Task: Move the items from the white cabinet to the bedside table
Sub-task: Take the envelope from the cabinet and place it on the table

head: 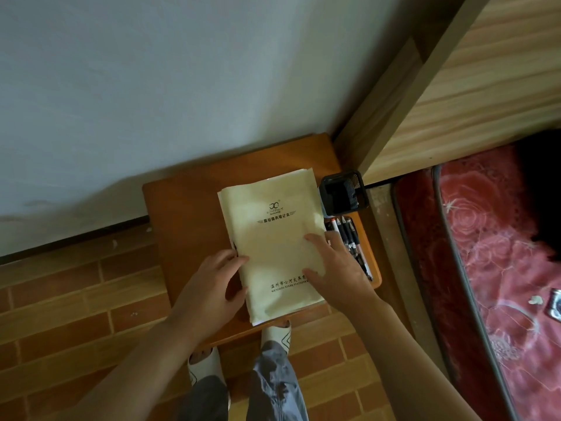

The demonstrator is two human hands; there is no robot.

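A stack of cream paper-wrapped notebooks (pixel 273 238) with dark print lies on the orange-brown bedside table (pixel 182 220). My left hand (pixel 212 284) touches the stack's left edge with its fingers loosely bent against it. My right hand (pixel 337 265) lies flat on the top cover near the right edge, fingers spread. Several black pens (pixel 349 235) lie on the table to the right of the stack. A black mesh pen holder (pixel 344 192) stands behind the pens at the table's far right corner.
A white wall (pixel 182 86) rises behind the table. A wooden bed frame (pixel 455 86) and a red floral mattress (pixel 485 253) lie to the right. Below are a brick-pattern floor (pixel 76 299) and my feet in white slippers (pixel 206 363).
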